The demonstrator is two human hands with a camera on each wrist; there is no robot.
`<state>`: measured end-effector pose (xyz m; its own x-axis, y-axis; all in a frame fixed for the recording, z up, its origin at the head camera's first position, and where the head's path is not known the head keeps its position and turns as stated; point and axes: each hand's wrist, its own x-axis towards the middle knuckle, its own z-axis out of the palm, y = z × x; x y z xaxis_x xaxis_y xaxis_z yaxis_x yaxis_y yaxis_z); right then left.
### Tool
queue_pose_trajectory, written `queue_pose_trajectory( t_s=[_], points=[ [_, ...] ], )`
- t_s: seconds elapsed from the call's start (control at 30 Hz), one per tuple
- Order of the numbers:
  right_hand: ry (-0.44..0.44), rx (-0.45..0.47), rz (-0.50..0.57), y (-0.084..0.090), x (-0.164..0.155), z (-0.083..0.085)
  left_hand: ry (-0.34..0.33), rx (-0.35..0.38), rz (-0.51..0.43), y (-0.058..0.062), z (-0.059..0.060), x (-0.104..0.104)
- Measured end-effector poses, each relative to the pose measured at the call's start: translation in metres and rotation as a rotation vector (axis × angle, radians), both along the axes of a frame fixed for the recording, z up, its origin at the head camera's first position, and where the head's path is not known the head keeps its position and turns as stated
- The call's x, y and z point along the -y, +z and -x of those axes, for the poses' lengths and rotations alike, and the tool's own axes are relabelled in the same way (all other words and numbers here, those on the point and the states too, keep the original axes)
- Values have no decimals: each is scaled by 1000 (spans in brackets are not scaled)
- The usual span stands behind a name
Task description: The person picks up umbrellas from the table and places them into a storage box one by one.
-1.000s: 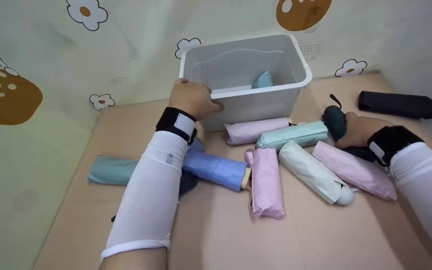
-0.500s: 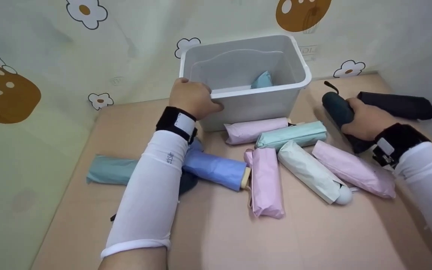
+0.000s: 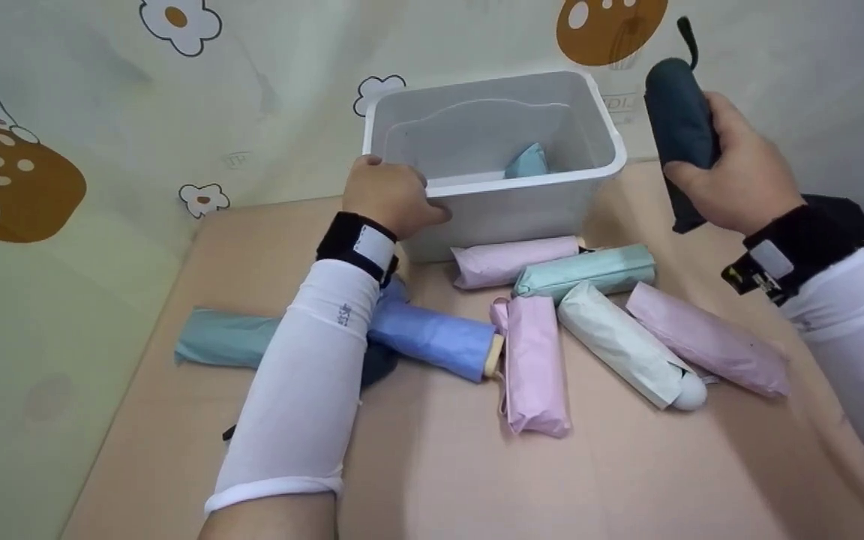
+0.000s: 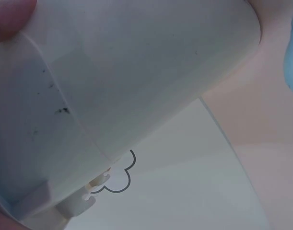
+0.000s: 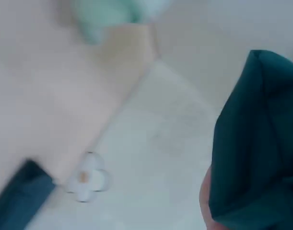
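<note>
My right hand (image 3: 751,169) grips a dark green folded umbrella (image 3: 676,120), raised above the table to the right of the bin, its wrist strap pointing up. In the right wrist view the same umbrella fills the right side, with a fingertip beside it. My left hand (image 3: 391,196) holds the near left rim of a white plastic bin (image 3: 507,214), thumb outside. A pale blue umbrella (image 3: 528,160) stands inside the bin, only its top part visible. The left wrist view shows the bin's wall (image 4: 136,72) close up, with a finger (image 4: 12,17) at the corner.
Before the bin lie folded umbrellas: pink (image 3: 533,367), mint (image 3: 586,271), whitish (image 3: 627,341), a second pink (image 3: 709,341) and a third pink (image 3: 514,261). Blue (image 3: 436,337) and teal (image 3: 226,337) ones lie left, partly behind my forearm. A black umbrella (image 3: 841,217) is behind my right wrist.
My right hand has lifted the dark green umbrella off the table, up and away toward the wall, turning it more upright. The left hand and the bin have stayed in place.
</note>
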<state>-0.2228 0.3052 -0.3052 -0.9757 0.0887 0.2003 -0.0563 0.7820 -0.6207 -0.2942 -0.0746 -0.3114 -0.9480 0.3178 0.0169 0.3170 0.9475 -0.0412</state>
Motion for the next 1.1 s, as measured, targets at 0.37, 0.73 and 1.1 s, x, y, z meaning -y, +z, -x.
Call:
queue_pose_trajectory(
  t_s=[0.37,0.73,1.1],
  points=[
    [107,-101,40,38,84,41,2,-3,17,-1,0,2],
    [109,109,-38,11,118,81,-3,-21,16,3,-2,-3],
    [77,319,-44,12,118,92,-5,-23,24,-1,-1,0]
  ],
)
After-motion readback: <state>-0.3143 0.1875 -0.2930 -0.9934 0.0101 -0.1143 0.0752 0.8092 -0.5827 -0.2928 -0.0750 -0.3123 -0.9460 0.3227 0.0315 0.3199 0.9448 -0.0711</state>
